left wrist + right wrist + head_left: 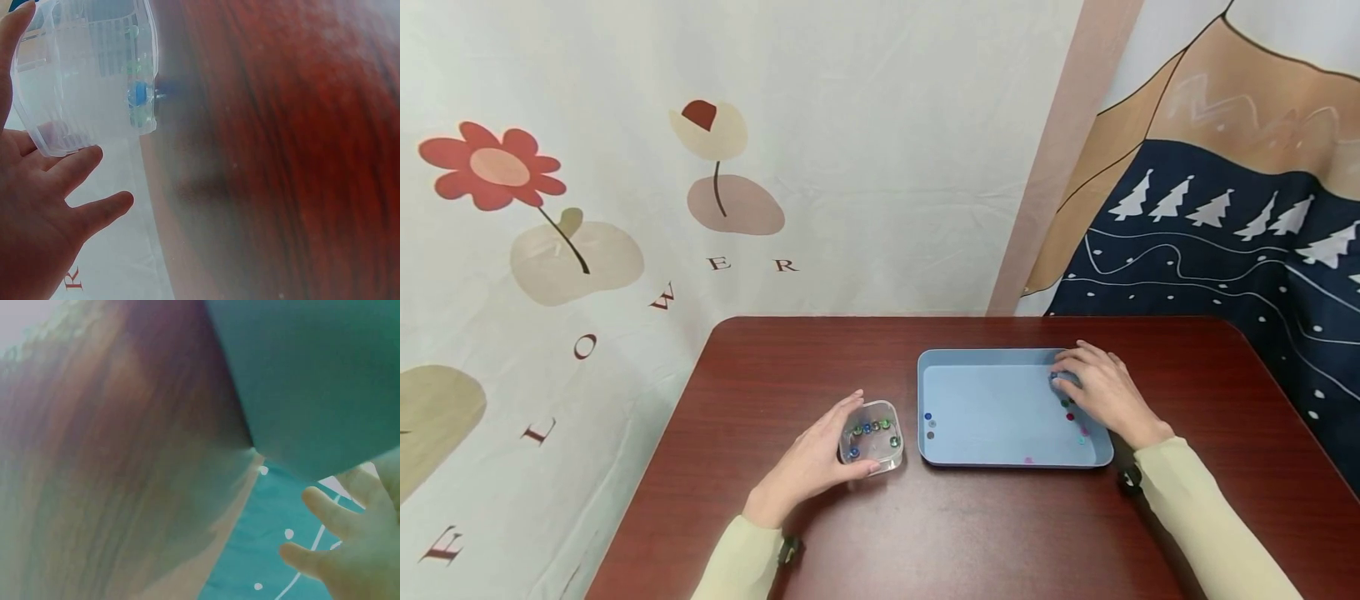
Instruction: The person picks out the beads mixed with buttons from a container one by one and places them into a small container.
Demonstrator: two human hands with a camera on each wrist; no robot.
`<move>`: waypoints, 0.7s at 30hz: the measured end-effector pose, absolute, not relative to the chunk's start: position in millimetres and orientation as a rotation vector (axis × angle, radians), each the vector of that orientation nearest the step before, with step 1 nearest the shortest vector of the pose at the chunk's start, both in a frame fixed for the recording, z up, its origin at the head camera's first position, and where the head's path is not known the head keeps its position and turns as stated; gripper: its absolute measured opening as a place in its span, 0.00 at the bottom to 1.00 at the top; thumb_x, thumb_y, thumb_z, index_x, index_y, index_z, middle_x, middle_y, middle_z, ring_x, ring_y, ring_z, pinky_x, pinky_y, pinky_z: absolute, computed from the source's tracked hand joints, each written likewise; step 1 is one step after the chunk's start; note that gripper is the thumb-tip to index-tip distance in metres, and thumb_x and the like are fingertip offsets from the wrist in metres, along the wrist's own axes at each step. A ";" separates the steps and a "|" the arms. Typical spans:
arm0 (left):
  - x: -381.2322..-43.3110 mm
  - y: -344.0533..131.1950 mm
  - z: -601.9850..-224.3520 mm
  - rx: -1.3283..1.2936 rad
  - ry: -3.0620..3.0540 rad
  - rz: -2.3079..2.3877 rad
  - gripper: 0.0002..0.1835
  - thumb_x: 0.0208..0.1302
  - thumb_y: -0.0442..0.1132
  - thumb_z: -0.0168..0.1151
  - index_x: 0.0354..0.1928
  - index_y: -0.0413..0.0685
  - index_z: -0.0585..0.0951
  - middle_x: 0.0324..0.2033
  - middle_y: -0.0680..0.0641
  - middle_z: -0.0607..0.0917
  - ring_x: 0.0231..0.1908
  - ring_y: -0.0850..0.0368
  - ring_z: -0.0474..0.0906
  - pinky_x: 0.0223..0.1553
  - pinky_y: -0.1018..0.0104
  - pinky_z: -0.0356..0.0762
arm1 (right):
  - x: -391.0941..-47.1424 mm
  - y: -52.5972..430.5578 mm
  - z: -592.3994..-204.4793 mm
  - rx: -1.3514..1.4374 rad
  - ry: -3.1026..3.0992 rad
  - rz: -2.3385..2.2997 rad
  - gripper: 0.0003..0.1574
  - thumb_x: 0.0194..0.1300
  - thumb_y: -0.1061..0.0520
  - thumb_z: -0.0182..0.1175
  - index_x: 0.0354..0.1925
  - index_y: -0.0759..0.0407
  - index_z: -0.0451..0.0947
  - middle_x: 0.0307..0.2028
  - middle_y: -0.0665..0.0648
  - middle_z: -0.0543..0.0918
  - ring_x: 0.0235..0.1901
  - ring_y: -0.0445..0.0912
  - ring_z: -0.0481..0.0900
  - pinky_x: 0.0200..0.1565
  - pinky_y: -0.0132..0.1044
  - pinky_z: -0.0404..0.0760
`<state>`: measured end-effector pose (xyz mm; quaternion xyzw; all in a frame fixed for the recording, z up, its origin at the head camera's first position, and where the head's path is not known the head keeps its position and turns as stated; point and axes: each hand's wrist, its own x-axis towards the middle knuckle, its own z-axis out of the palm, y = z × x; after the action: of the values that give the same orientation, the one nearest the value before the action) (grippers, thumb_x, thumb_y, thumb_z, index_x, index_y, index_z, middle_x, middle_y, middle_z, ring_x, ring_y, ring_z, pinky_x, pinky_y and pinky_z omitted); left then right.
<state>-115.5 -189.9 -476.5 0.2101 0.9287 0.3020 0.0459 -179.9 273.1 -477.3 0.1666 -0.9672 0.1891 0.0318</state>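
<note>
My left hand (pixel 812 454) holds a small clear plastic container (pixel 880 463), thumb at the near side and fingers along the left and far side. Several glass marbles (pixel 867 428), mostly blue and green, lie on its floor. The left wrist view shows the container's ribbed wall with a blue marble (pixel 137 93) behind it. Over the right end of a light blue tray (pixel 985 408), my right hand (pixel 1101 387) pinches a blue marble (pixel 1052 377) between thumb and fingertips. In the right wrist view, the tray's wall hides part of that hand (pixel 356 544).
Below the right hand, a red marble (pixel 1070 417) and several small coloured ones lie in the tray. A blue marble (pixel 928 416) and two paler ones sit at its left end, a pink one (pixel 1028 460) by the near wall. A printed curtain hangs behind the brown table (pixel 1000 533).
</note>
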 end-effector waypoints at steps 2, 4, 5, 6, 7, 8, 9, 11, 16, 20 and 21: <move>-115.3 -189.8 -476.3 0.639 2.835 0.923 0.54 0.54 0.63 0.77 0.78 0.45 0.65 0.77 0.51 0.65 0.72 0.49 0.68 0.67 0.43 0.71 | -177.2 273.8 -474.8 0.515 -2.949 0.591 0.15 0.68 0.60 0.68 0.52 0.63 0.86 0.58 0.68 0.81 0.71 0.71 0.61 0.63 0.79 0.57; -115.0 -189.9 -476.0 0.636 2.835 0.924 0.54 0.54 0.63 0.77 0.78 0.45 0.65 0.77 0.51 0.65 0.72 0.48 0.68 0.67 0.43 0.71 | -174.1 274.1 -472.5 0.514 -2.915 0.599 0.14 0.67 0.61 0.69 0.50 0.62 0.87 0.58 0.67 0.81 0.71 0.70 0.62 0.63 0.79 0.58; -114.9 -189.8 -475.9 0.635 2.836 0.924 0.54 0.54 0.63 0.77 0.78 0.45 0.65 0.77 0.51 0.65 0.72 0.48 0.68 0.67 0.42 0.71 | -172.4 274.1 -471.6 0.514 -2.894 0.598 0.13 0.66 0.61 0.69 0.49 0.62 0.87 0.58 0.67 0.82 0.70 0.70 0.62 0.62 0.79 0.58; -114.9 -189.8 -475.9 0.634 2.836 0.924 0.54 0.54 0.63 0.77 0.78 0.45 0.65 0.77 0.51 0.65 0.72 0.48 0.68 0.67 0.42 0.71 | -170.7 273.9 -470.7 0.513 -2.872 0.597 0.13 0.66 0.61 0.70 0.48 0.62 0.87 0.57 0.67 0.82 0.70 0.70 0.63 0.62 0.79 0.59; -114.7 -189.9 -475.8 0.634 2.836 0.923 0.54 0.54 0.63 0.77 0.78 0.45 0.65 0.77 0.51 0.65 0.72 0.48 0.68 0.67 0.42 0.71 | -168.8 273.6 -469.9 0.512 -2.849 0.596 0.13 0.65 0.61 0.70 0.48 0.62 0.87 0.57 0.67 0.82 0.70 0.70 0.63 0.62 0.79 0.59; -114.5 -189.9 -475.6 0.635 2.836 0.924 0.54 0.54 0.63 0.77 0.78 0.45 0.65 0.77 0.51 0.65 0.72 0.48 0.68 0.66 0.42 0.71 | -167.0 273.2 -469.1 0.510 -2.825 0.596 0.13 0.64 0.61 0.71 0.47 0.62 0.87 0.56 0.66 0.83 0.69 0.70 0.64 0.62 0.79 0.60; -114.4 -189.9 -475.6 0.634 2.836 0.924 0.54 0.54 0.63 0.77 0.78 0.45 0.65 0.77 0.51 0.65 0.72 0.48 0.68 0.66 0.42 0.72 | -165.0 272.7 -468.6 0.506 -2.803 0.595 0.13 0.63 0.61 0.72 0.47 0.62 0.87 0.56 0.67 0.83 0.69 0.70 0.65 0.62 0.79 0.60; -114.4 -189.7 -475.3 0.632 2.836 0.924 0.54 0.54 0.63 0.77 0.78 0.46 0.65 0.78 0.52 0.65 0.72 0.49 0.68 0.66 0.42 0.72 | -161.3 271.1 -467.6 0.501 -2.761 0.598 0.14 0.62 0.62 0.73 0.47 0.63 0.87 0.56 0.67 0.83 0.69 0.70 0.65 0.61 0.79 0.61; -113.8 -189.8 -474.6 0.621 2.836 0.925 0.55 0.54 0.64 0.76 0.78 0.47 0.65 0.78 0.53 0.65 0.71 0.49 0.69 0.66 0.42 0.72 | -152.6 263.8 -466.4 0.501 -2.703 0.636 0.15 0.61 0.63 0.74 0.47 0.63 0.87 0.57 0.68 0.83 0.69 0.69 0.66 0.61 0.79 0.60; -113.7 -190.1 -474.5 0.616 2.835 0.923 0.55 0.54 0.65 0.76 0.78 0.48 0.65 0.78 0.53 0.65 0.71 0.49 0.69 0.66 0.42 0.72 | -146.7 255.9 -464.6 0.513 -2.673 0.663 0.15 0.61 0.63 0.74 0.48 0.63 0.87 0.57 0.67 0.83 0.69 0.68 0.66 0.63 0.78 0.60; -113.8 -190.2 -474.6 0.617 2.835 0.922 0.55 0.54 0.65 0.76 0.78 0.48 0.64 0.78 0.53 0.65 0.71 0.49 0.69 0.66 0.42 0.72 | -145.4 253.8 -464.2 0.518 -2.661 0.665 0.15 0.61 0.63 0.74 0.48 0.63 0.87 0.56 0.67 0.83 0.69 0.67 0.66 0.63 0.78 0.60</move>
<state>-113.8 -190.2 -474.6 0.2024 0.9302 0.3024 0.0488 -145.4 253.8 -464.2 0.1828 -0.9387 0.2346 0.1743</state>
